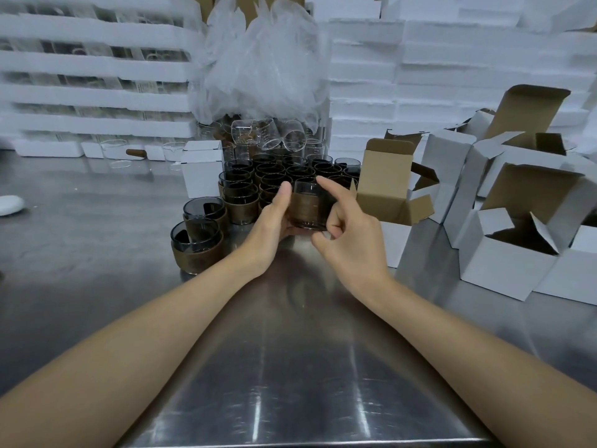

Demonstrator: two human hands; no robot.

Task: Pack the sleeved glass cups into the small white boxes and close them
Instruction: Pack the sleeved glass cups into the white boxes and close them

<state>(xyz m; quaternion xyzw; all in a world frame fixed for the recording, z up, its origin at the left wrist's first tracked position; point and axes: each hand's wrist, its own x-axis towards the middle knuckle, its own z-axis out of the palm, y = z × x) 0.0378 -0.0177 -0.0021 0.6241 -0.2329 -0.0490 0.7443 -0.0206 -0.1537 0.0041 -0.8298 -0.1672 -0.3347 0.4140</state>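
Dozens of sleeved cups (pixel 258 182) unpacked; open white boxes (pixel 517 240) wait at right, one closed box (pixel 202 169) behind. Your left hand (pixel 274 221) grips one sleeved cup (pixel 308 205) over steel table (pixel 290 350); right hand (pixel 349 234) half-curled beside it, hold unclear. Likely barely started.

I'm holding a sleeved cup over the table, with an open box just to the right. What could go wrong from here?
1. The held cup rests mainly in the left hand. The right hand has its index finger lifted, so the glass might slip onto the steel table.
2. The cluster of cups stands close behind and could be knocked.
3. The raised flaps of the open box may snag the cup.
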